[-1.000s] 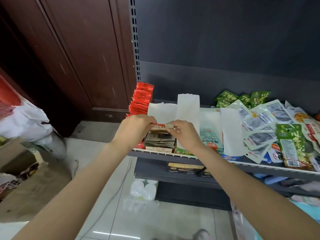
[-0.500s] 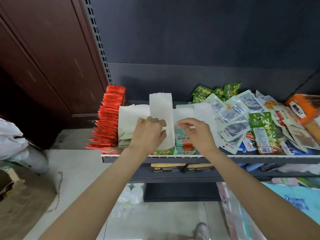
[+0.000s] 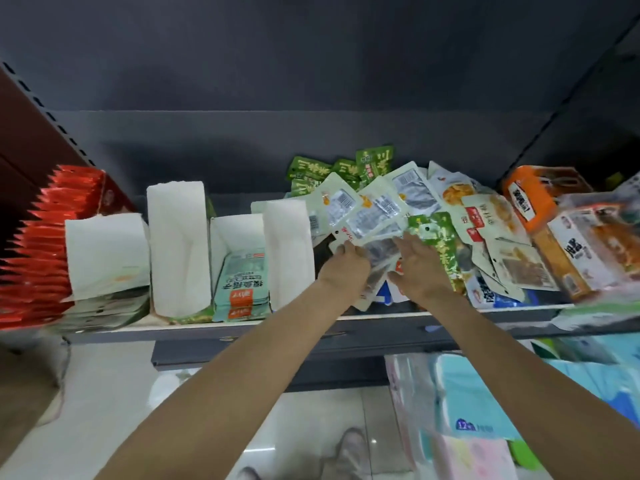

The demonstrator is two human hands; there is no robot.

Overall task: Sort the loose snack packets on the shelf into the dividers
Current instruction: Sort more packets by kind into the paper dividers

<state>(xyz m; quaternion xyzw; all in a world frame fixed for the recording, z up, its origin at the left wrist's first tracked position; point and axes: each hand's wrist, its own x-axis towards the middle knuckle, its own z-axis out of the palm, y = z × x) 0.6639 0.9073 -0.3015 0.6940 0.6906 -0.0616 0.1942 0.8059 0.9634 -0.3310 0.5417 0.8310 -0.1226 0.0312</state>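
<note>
A heap of loose snack packets (image 3: 377,209) lies on the right half of the shelf (image 3: 242,328): pale silver-windowed ones, green ones (image 3: 343,169) at the back, and a larger green packet (image 3: 437,237). White paper dividers (image 3: 177,244) stand on the left half, with teal packets (image 3: 242,289) stacked between two of them. My left hand (image 3: 346,270) grips the lower edge of a pale packet (image 3: 346,237) at the heap's left side. My right hand (image 3: 420,268) rests with straight fingers on the packets beside it.
A row of red packets (image 3: 45,244) fills the shelf's far left, and grey packets (image 3: 104,306) lie under the first divider. Orange boxes (image 3: 533,197) stand at the right end. Pastel packs (image 3: 474,403) sit below, and the floor shows under my arms.
Both hands have moved right, from the dividers to the loose heap. The view has swung right with them, and my left hand now holds a pale packet.
</note>
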